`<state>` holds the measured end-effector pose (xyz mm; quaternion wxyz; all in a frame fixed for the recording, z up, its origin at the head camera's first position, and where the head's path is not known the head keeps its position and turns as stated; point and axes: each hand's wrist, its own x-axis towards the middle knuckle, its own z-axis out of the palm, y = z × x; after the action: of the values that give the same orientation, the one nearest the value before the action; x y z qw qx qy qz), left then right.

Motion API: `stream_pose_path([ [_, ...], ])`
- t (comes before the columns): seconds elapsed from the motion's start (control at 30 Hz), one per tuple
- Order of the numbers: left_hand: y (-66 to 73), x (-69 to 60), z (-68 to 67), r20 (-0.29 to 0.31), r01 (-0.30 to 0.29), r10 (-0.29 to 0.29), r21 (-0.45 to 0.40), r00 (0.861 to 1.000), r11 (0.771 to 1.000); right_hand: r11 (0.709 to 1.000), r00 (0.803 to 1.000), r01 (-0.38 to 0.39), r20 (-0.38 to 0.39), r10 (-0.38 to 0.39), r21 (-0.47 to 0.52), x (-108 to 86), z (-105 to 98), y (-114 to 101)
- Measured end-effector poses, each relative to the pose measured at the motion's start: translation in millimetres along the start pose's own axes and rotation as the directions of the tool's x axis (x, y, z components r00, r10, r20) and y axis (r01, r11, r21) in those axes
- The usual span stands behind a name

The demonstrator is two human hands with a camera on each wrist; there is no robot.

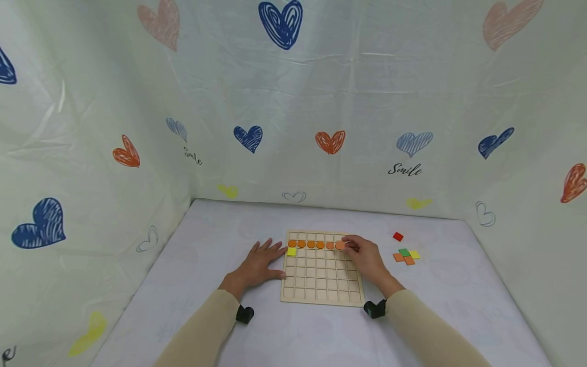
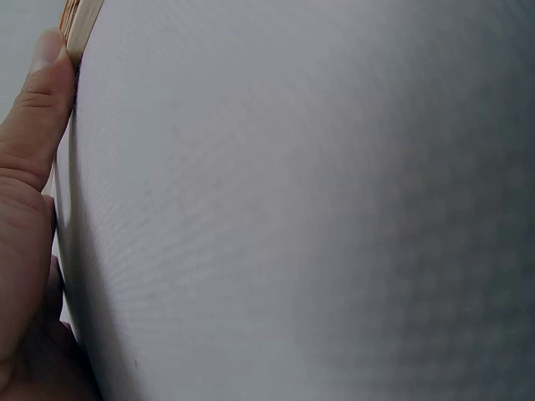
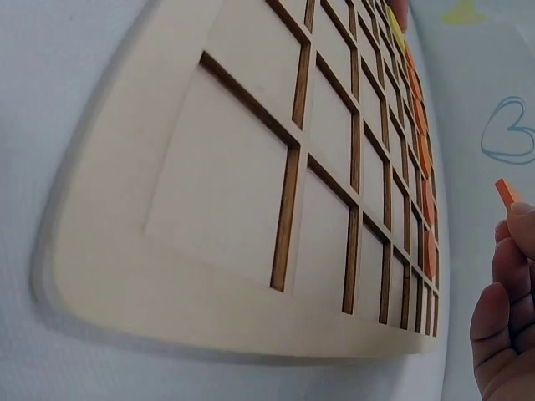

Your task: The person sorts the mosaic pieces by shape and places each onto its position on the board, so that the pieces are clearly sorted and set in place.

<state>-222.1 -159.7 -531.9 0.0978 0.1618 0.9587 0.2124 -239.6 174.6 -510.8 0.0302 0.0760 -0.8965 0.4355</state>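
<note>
Wooden board (image 1: 321, 281) on bench (image 1: 298, 336): square cells, one row carrying orange discs (image 1: 311, 244), next row a yellow square (image 1: 291, 252). Left hand (image 1: 258, 266), fingers spread, touches board edge; right hand (image 1: 367, 259) pinches an orange piece (image 3: 505, 192) near the row's right end.

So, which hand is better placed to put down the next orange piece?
Probably the right hand. It pinches an orange piece near the row of orange circles on the board, and the loose tiles lie on its side. The left hand holds no piece and touches the board's left edge.
</note>
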Motion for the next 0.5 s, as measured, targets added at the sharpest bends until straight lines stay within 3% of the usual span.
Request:
stream_pose_path([
  [0.3, 0.1, -0.5, -0.5, -0.002, -0.002, 0.002, -0.005, 1.0, 1.0, 1.0, 1.0, -0.003, 0.016, 0.003, 0.008, 3.3, 8, -6],
  [0.5, 0.3, -0.8, -1.3, 0.0, -0.001, 0.001, -0.006, 1.0, 1.0, 0.998, 0.999, 0.037, 0.021, -0.038, 0.053, 5.6, 11, -10],
])
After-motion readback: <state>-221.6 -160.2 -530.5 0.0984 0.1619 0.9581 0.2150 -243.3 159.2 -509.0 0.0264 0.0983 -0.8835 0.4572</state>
